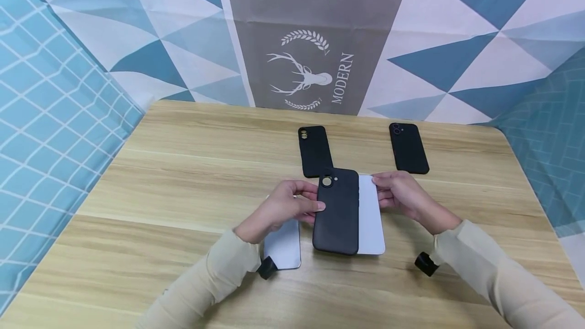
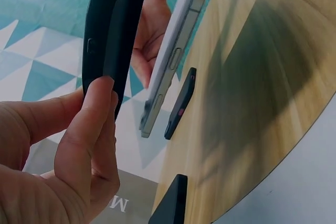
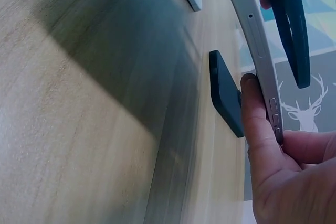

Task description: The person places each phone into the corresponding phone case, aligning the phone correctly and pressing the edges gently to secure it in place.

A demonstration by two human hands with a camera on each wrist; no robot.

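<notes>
Head view has both hands busy: left hand (image 1: 292, 203) pinches a black phone case (image 1: 338, 220) by its side, right hand (image 1: 402, 192) grips a white phone (image 1: 371, 217) by its outer edge. From above they overlap, but both wrist views show a gap between them, right between the hands. Another phone (image 1: 284, 248) lies on the counter (image 1: 151, 182) below the left wrist, and two black cases, one (image 1: 315, 149) and another (image 1: 409, 147), sit beyond the hands.
</notes>
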